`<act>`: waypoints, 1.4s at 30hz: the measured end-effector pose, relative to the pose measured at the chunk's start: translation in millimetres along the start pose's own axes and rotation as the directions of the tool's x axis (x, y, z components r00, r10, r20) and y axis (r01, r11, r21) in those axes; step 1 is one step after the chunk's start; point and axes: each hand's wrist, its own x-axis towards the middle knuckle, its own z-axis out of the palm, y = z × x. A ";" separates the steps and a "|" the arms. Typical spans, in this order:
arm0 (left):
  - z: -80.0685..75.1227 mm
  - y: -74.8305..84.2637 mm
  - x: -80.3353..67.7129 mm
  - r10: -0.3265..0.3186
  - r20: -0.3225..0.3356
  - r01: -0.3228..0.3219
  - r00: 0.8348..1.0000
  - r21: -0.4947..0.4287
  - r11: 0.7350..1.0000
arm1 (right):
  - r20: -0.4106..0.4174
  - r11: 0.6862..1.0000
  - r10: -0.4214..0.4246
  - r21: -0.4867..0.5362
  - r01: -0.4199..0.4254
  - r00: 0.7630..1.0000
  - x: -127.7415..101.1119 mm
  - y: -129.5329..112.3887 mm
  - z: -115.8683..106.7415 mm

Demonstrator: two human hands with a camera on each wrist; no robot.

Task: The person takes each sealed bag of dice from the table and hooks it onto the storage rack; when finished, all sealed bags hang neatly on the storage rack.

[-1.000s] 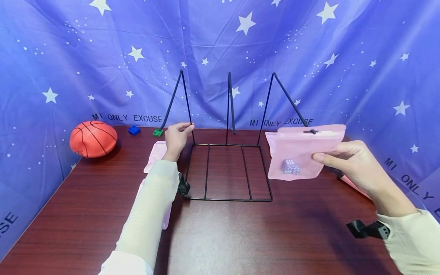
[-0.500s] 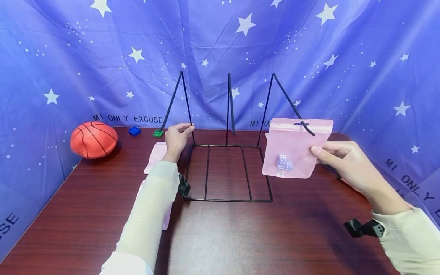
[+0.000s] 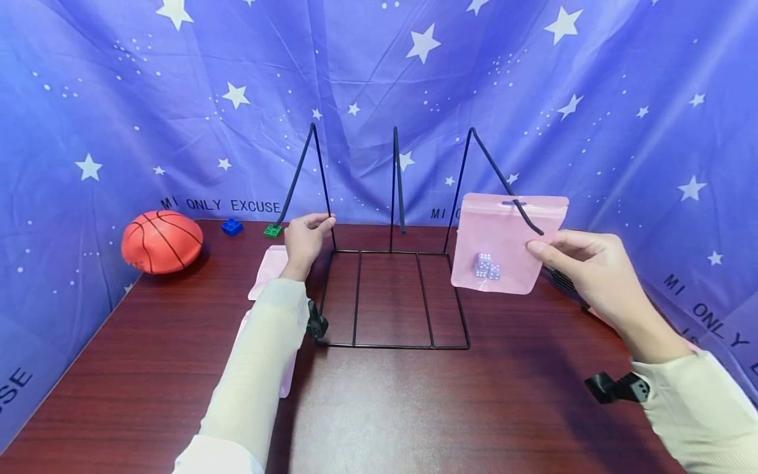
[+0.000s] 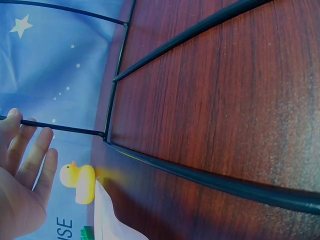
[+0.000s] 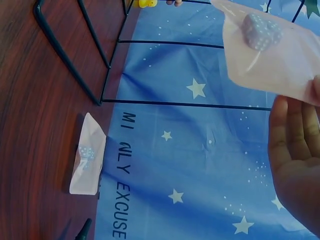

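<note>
A black wire rack (image 3: pixel 391 345) with three raised hooks stands on the table. My left hand (image 3: pixel 304 245) pinches its left upright between thumb and fingers; the left wrist view shows the thumb (image 4: pixel 11 124) on that rod. At the right hook, my right hand (image 3: pixel 601 273) pinches the right edge of a pink zip pouch (image 3: pixel 515 263). Several pale purple dice (image 3: pixel 483 264) lie inside near the pouch's bottom. The hook runs through the slot at the pouch's top, its tip in front of the pouch. The right wrist view shows the pouch (image 5: pixel 245 65) from behind.
A small orange basketball (image 3: pixel 162 241), a blue brick (image 3: pixel 231 226) and a green brick (image 3: pixel 272 230) sit back left. Pink pouches (image 3: pixel 271 266) lie partly under my left arm. A yellow duck (image 4: pixel 85 185) is near the rack; another pouch with dice (image 5: pixel 89 175) stands behind on the right.
My right hand has moved the pouch up, leftward and farther along the right hook, so more of the hook's tip now sticks out in front. The left hand stays on the rack.
</note>
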 end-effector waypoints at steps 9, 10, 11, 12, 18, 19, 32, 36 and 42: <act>-0.1 -0.9 0.6 0.005 0.005 -0.005 1.000 0.007 1.000 | -0.014 0.999 0.030 0.042 -0.030 0.999 9.9 -0.9 8.6; -0.2 -0.8 0.5 0.006 0.004 -0.006 1.000 0.006 1.000 | -0.013 0.998 0.043 0.052 -0.043 0.999 11.5 -1.0 9.4; -0.1 -0.8 0.5 0.006 0.003 -0.006 1.000 0.008 1.000 | -0.012 0.997 0.059 0.059 -0.058 0.998 13.2 -0.8 10.0; 0.0 -0.5 0.2 0.006 0.004 -0.006 1.000 0.006 1.000 | -0.015 0.996 0.069 0.053 -0.068 0.997 15.0 -0.7 10.7; 1.2 -0.4 -0.3 0.006 -0.001 -0.006 1.000 -0.005 1.000 | -0.024 0.997 0.076 0.028 -0.075 0.997 26.8 2.6 13.2; 1.3 -0.5 -0.1 0.007 -0.003 -0.007 1.000 -0.003 1.000 | -0.015 0.995 0.072 0.065 -0.071 0.997 28.7 3.4 13.6; 2.2 -1.8 0.5 0.013 -0.003 -0.013 1.000 0.015 1.000 | -0.014 0.989 0.068 0.131 -0.065 0.998 54.5 1.9 22.0; 1.9 -2.1 0.4 0.013 -0.001 -0.013 1.000 0.017 1.000 | -0.044 0.991 0.065 0.121 -0.059 0.997 60.0 2.2 23.3; 1.5 -2.9 1.6 0.024 -0.001 -0.024 1.000 0.033 0.999 | -0.054 0.981 0.062 0.187 -0.051 0.997 67.9 3.2 23.8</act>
